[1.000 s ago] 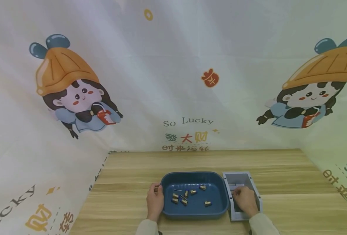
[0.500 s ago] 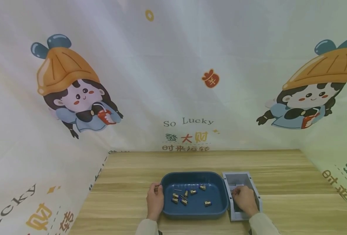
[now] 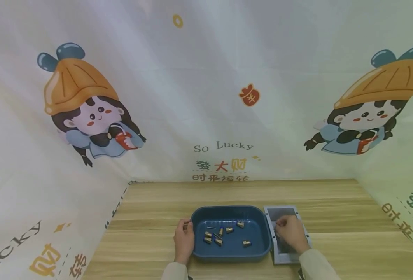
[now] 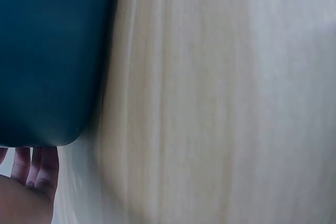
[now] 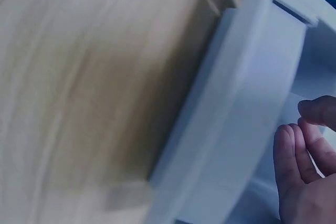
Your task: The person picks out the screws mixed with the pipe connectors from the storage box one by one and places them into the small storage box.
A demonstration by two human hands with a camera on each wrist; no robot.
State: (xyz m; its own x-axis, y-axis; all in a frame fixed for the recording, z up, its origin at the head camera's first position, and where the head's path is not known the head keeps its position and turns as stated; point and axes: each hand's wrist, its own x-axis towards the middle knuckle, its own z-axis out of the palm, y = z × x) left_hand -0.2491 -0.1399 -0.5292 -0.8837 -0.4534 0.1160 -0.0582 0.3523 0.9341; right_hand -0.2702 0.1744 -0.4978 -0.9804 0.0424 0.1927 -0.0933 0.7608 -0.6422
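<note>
In the head view, my left hand (image 3: 184,240) holds the left end of a dark blue tray (image 3: 259,254), thumb near the rim and fingers along the outer wall. The left wrist view shows those fingers (image 4: 48,169) against the tray's end. Several brass fittings (image 3: 246,243) with blue collars lie in the tray, beside a thin metal pin (image 3: 211,228). My right hand (image 3: 292,232) is over a grey bin (image 3: 268,217), thumb and index fingertips brought together. I cannot tell whether they pinch a small piece. The hand hides part of the bin's inside.
The bin stands against the tray's right side on a wood-grain table (image 3: 147,217). A printed cloth (image 3: 178,97) hangs behind and along both sides. In the right wrist view, the bin's wall (image 5: 236,114) rises beside my right hand.
My right hand has risen a little and shifted slightly right over the bin, its fingertips drawn up from the bin's inside. My left hand and the tray stay in place.
</note>
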